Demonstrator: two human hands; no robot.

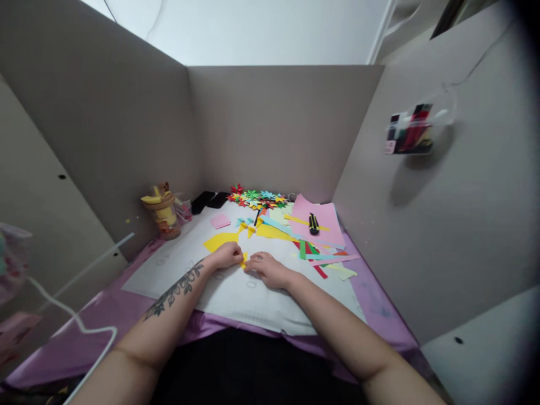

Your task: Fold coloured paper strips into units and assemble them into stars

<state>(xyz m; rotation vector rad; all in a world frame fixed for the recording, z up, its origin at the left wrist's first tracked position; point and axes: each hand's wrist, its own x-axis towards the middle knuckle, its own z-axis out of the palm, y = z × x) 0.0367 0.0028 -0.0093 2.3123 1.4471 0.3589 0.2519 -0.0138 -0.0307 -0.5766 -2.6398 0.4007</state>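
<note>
A small folded piece of yellow paper point(244, 260) is between my two hands, low over the white sheet point(169, 275). My left hand point(230, 255) is closed, its fingertips pinching the left side of the piece. From the other side, my right hand point(269, 269) has its curved fingers and thumb on the same piece. My fingers hide part of its shape. Just beyond lie small folded yellow pieces point(250, 231) and folded light blue pieces point(241, 221). A larger yellow sheet point(221, 241) lies beside my left hand.
Folded paper stars point(257, 197) are heaped at the back. A utility knife point(313, 224) rests on pink paper point(335, 216), near loose paper strips point(320, 259). At the back left stand a decorated cup point(166, 216) and dark flat objects point(203, 201). Grey panels point(274, 124) enclose the table.
</note>
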